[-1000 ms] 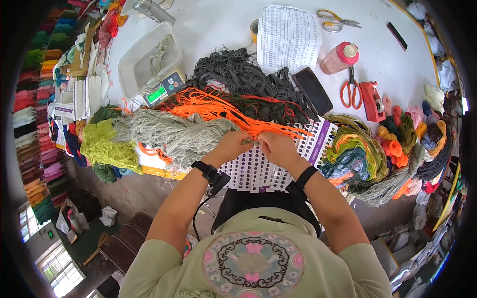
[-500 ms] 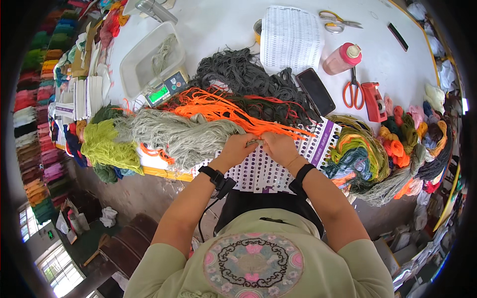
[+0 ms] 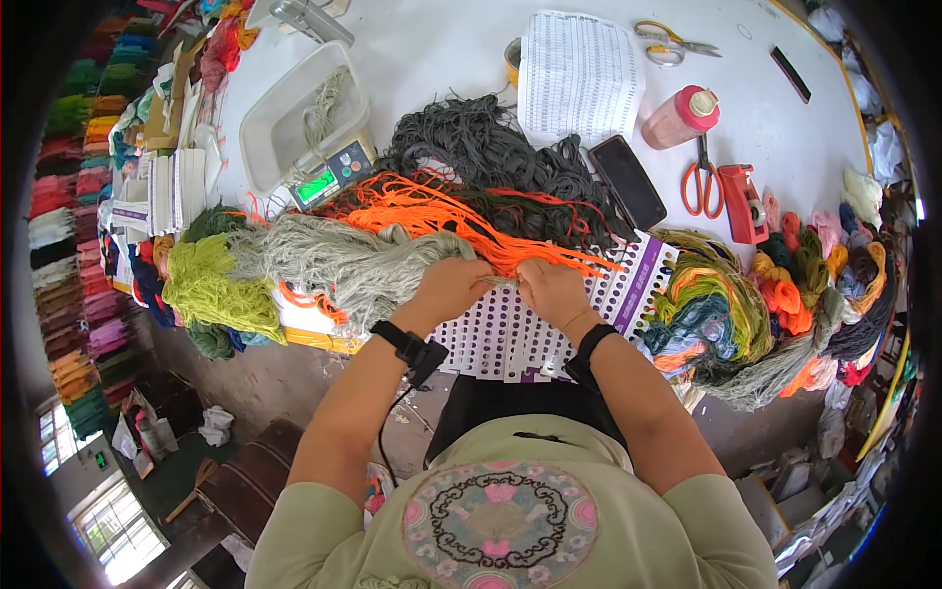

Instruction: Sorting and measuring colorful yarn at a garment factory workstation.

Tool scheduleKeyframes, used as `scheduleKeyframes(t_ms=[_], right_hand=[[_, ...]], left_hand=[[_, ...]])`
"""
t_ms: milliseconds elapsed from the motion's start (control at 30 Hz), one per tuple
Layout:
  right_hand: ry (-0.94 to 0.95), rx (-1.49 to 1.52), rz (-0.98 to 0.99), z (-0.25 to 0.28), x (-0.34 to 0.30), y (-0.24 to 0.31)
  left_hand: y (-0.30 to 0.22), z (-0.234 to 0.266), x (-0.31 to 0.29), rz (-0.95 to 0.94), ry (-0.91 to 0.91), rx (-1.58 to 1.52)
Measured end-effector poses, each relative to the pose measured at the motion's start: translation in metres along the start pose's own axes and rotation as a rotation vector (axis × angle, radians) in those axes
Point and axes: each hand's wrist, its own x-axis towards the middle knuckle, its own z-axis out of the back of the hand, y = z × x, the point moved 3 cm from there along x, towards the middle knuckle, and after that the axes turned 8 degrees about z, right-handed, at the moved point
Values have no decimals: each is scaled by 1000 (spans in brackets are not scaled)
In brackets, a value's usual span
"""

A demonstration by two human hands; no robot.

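Note:
My left hand is closed at the right end of a thick bundle of grey yarn. A short length of grey yarn stretches from it to my right hand, whose fingers are pinched together on it. Both hands are above white cards with rows of punched holes and purple bands, lying at the table's near edge. Bright orange yarn runs just beyond my hands, its strands ending over the cards. The fingertips partly hide the grey strands.
Dark grey yarn, a phone and a scale with a plastic tub are farther back. Right stand a pink-capped bottle, orange-handled scissors and a red tape dispenser. Coloured skeins flank the cards; lime yarn sits left.
My left hand has moved left, away from the right hand, and more of the grey yarn shows between them. The right hand has stayed almost in place.

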Motion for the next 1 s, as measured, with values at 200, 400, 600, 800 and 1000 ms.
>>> scheduleKeyframes(t_ms=[200,400,600,800,1000], right_hand=[[33,54,-77,2,5,-2],[206,12,-145,13,12,2],[-170,276,-195,67,54,86],[-116,761,-209,80,92,184],[-133,1271,-445,85,92,209]], left_hand=[[50,40,-28,345,116,-217],[18,104,-70,188,121,-1588],[-23,124,-99,-126,61,-1873],[-28,138,-120,-359,97,-1690],[-19,152,-140,-366,161,-1713]])
